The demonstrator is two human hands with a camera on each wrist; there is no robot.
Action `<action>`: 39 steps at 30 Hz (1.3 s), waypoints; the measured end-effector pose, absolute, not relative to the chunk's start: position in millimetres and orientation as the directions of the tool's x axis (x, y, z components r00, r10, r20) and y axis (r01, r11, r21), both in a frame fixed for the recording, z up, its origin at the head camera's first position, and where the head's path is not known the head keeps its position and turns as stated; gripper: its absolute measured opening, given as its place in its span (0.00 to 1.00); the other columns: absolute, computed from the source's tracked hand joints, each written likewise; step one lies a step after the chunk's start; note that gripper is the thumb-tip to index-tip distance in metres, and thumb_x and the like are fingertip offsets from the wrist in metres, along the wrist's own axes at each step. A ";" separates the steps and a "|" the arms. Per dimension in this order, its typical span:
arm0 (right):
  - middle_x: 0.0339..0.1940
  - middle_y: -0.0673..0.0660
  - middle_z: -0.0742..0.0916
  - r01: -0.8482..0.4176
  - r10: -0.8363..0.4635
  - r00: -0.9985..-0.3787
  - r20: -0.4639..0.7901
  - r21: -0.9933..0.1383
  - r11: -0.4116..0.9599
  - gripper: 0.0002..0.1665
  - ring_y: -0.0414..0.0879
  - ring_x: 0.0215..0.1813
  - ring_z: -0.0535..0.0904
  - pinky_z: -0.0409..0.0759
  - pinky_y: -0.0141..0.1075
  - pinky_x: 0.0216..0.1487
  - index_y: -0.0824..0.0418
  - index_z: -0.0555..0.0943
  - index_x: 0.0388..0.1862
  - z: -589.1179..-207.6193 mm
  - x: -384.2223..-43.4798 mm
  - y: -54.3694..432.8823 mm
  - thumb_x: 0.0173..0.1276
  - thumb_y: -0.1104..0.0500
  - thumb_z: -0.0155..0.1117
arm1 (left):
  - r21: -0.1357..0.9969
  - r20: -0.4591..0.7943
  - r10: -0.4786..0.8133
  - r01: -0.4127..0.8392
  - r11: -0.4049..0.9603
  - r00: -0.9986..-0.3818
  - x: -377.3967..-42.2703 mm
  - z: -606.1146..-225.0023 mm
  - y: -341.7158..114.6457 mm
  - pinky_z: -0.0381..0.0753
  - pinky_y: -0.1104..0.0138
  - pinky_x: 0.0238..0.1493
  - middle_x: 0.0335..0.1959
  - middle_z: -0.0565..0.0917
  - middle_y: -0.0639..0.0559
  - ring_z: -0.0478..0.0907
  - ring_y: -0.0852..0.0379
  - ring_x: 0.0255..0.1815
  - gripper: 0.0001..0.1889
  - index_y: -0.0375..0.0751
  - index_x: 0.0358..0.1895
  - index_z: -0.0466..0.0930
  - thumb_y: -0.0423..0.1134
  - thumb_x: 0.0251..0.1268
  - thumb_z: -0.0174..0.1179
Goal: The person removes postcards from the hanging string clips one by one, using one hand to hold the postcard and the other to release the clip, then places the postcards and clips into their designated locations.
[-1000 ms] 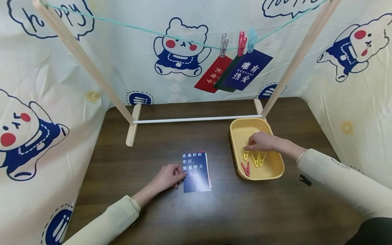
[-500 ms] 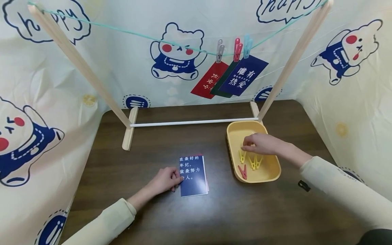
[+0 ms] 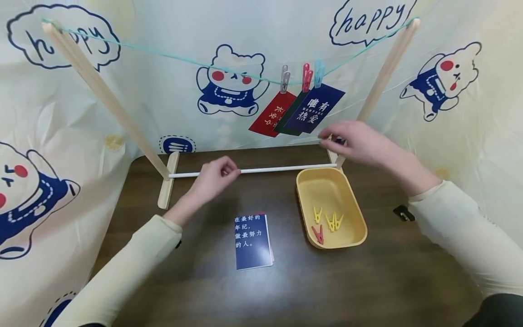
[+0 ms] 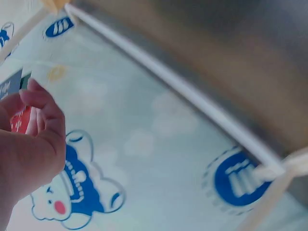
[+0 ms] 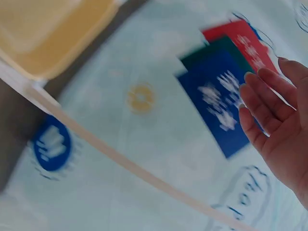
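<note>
My left hand hangs over the white rod, its fingers loosely bent and nothing seen in them. To the right, my right hand is raised near the hanging blue card; the right wrist view shows its fingers relaxed and empty. A light blue clothespin clips that card to the green cord. Beside it, a red clothespin bears a dark green card, mostly hidden, and a grey clothespin bears a red card.
A small stack of cards, blue on top, lies mid-table. The yellow tray holds yellow clothespins and a red clothespin. Wooden posts carry the cord; a printed cloth hangs behind.
My left hand has left the card stack and risen toward the rod. My right hand has come up out of the tray toward the hanging cards. The head view has shifted slightly.
</note>
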State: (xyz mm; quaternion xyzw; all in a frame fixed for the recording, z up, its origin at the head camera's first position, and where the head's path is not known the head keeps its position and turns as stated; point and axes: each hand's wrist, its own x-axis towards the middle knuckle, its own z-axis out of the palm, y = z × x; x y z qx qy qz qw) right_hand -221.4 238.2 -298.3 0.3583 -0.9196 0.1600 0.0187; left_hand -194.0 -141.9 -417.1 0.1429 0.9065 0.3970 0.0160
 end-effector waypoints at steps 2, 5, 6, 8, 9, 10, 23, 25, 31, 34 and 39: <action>0.48 0.59 0.89 -0.681 -0.648 -0.732 0.210 -0.253 0.687 0.12 0.53 0.49 0.84 0.84 0.52 0.53 0.62 0.85 0.53 -280.9 -226.8 233.9 0.78 0.57 0.64 | 0.721 0.137 0.257 0.274 0.636 -0.957 -206.9 -404.0 -135.7 0.82 0.59 0.38 0.37 0.86 0.45 0.81 0.50 0.34 0.09 0.37 0.48 0.82 0.40 0.76 0.63; 0.48 0.61 0.89 -0.708 -0.656 -0.702 0.279 -0.172 0.685 0.13 0.56 0.49 0.84 0.85 0.52 0.52 0.64 0.85 0.53 -256.5 -233.0 224.5 0.77 0.57 0.65 | 0.714 0.211 0.239 0.316 0.625 -0.948 -223.9 -387.1 -124.7 0.84 0.57 0.44 0.42 0.85 0.43 0.81 0.48 0.40 0.10 0.37 0.50 0.81 0.40 0.76 0.63; 0.48 0.62 0.89 -0.719 -0.663 -0.687 0.297 -0.147 0.680 0.13 0.57 0.50 0.84 0.85 0.53 0.52 0.65 0.84 0.53 -248.2 -234.7 220.5 0.77 0.58 0.65 | 0.712 0.233 0.232 0.328 0.621 -0.945 -229.0 -381.7 -121.0 0.84 0.57 0.46 0.44 0.85 0.43 0.81 0.48 0.41 0.10 0.37 0.51 0.80 0.40 0.76 0.63; 0.48 0.64 0.88 -0.738 -0.680 -0.658 0.322 -0.101 0.667 0.14 0.57 0.50 0.83 0.84 0.53 0.53 0.66 0.84 0.54 -233.5 -238.9 212.3 0.77 0.58 0.66 | 0.714 0.268 0.212 0.341 0.612 -0.940 -238.1 -372.0 -112.8 0.85 0.56 0.48 0.47 0.85 0.43 0.82 0.48 0.42 0.12 0.38 0.53 0.79 0.41 0.75 0.64; 0.48 0.64 0.88 -0.748 -0.690 -0.643 0.331 -0.081 0.658 0.14 0.58 0.50 0.82 0.83 0.53 0.53 0.66 0.83 0.54 -226.4 -241.3 207.8 0.76 0.59 0.67 | 0.714 0.281 0.207 0.348 0.607 -0.937 -242.3 -367.5 -108.9 0.85 0.56 0.48 0.49 0.84 0.42 0.82 0.48 0.43 0.13 0.38 0.54 0.79 0.41 0.75 0.64; 0.48 0.64 0.88 -0.759 -0.700 -0.628 0.341 -0.068 0.647 0.14 0.58 0.50 0.81 0.82 0.52 0.54 0.67 0.83 0.53 -221.0 -244.7 204.0 0.76 0.59 0.67 | 0.714 0.288 0.201 0.350 0.606 -0.936 -246.1 -364.0 -104.5 0.85 0.56 0.48 0.51 0.84 0.43 0.81 0.48 0.43 0.15 0.38 0.56 0.78 0.41 0.74 0.65; 0.71 0.65 0.80 -0.574 -0.570 -0.819 0.065 -0.118 0.810 0.37 0.60 0.74 0.66 0.69 0.57 0.73 0.61 0.71 0.76 -177.3 -286.4 155.1 0.76 0.45 0.64 | 0.726 0.273 0.189 0.331 0.602 -0.943 -271.8 -342.5 -68.9 0.87 0.56 0.46 0.58 0.83 0.43 0.81 0.49 0.48 0.19 0.40 0.63 0.78 0.43 0.76 0.64; 0.69 0.64 0.81 -0.576 -0.580 -0.814 0.032 -0.166 0.800 0.34 0.59 0.70 0.71 0.74 0.55 0.70 0.61 0.72 0.75 -179.0 -293.3 153.1 0.77 0.46 0.64 | 0.750 0.261 0.178 0.315 0.582 -0.949 -273.5 -342.5 -67.0 0.88 0.57 0.44 0.55 0.85 0.42 0.83 0.48 0.45 0.17 0.39 0.61 0.78 0.42 0.76 0.63; 0.63 0.62 0.85 -0.575 -0.594 -0.804 0.020 -0.280 0.769 0.25 0.55 0.52 0.85 0.81 0.50 0.63 0.61 0.78 0.68 -186.0 -305.4 153.0 0.80 0.49 0.61 | 0.779 0.259 0.175 0.312 0.544 -0.950 -276.1 -343.8 -64.3 0.87 0.61 0.41 0.49 0.87 0.42 0.84 0.48 0.37 0.11 0.37 0.55 0.81 0.39 0.78 0.61; 0.61 0.62 0.86 -0.570 -0.592 -0.806 0.025 -0.306 0.763 0.23 0.54 0.51 0.85 0.81 0.50 0.63 0.60 0.80 0.65 -186.6 -307.0 154.8 0.80 0.48 0.61 | 0.771 0.275 0.177 0.327 0.546 -0.945 -276.8 -343.5 -64.4 0.87 0.61 0.41 0.50 0.87 0.42 0.83 0.48 0.35 0.10 0.37 0.53 0.82 0.38 0.78 0.61; 0.59 0.61 0.86 -0.579 -0.603 -0.797 0.037 -0.330 0.745 0.22 0.53 0.50 0.85 0.81 0.49 0.61 0.61 0.80 0.62 -189.5 -309.0 157.4 0.79 0.49 0.63 | 0.765 0.290 0.191 0.347 0.542 -0.938 -275.9 -343.1 -66.6 0.87 0.61 0.40 0.50 0.87 0.42 0.83 0.48 0.33 0.10 0.38 0.55 0.82 0.38 0.78 0.61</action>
